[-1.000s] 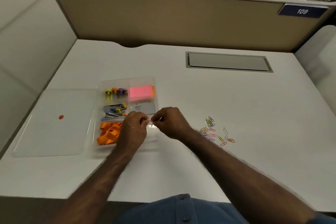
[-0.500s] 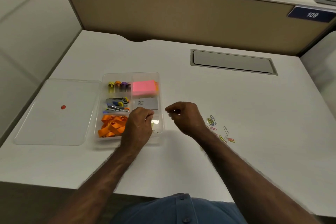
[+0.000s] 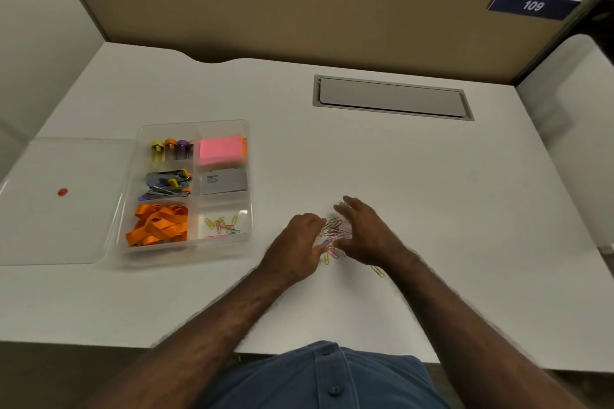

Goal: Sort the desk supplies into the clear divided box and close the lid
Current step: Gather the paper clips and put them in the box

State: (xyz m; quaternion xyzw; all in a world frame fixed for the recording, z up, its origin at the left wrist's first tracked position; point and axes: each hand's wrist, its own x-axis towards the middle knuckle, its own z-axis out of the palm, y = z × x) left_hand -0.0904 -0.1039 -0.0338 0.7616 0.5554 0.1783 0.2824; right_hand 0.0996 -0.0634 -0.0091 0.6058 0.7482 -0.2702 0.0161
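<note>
From the head camera, the only view I have, both of my hands have left the clear divided plastic box (image 3: 194, 191) and moved right to the loose heap of coloured wire paper clips (image 3: 333, 233) on the white desk (image 3: 432, 196); a second ago they were together over the box's near right compartment, passing a clip in. Now my left hand (image 3: 297, 251) sits on the left flank of the heap and my right hand (image 3: 367, 236) on the right flank, fingers spread and fairly straight, cupping toward each other with the clips between them. Neither hand looks clamped on anything yet, though motion blur at the fingertips keeps me from ruling out a clip pinched underneath. One yellow clip (image 3: 377, 271) lies apart, just beside my right wrist. In the box, a few clips (image 3: 223, 225) already lie in the near right compartment, orange rubber bands (image 3: 158, 225) fill the near left one, and the pink sticky notes (image 3: 220, 149) sit in the far right one. The clear flat lid (image 3: 53, 206) rests on the desk touching the box's left side, still off. I read the switch as going from single clips to scooping the remaining heap in one go, which should leave only the stray clip and the lid.
</note>
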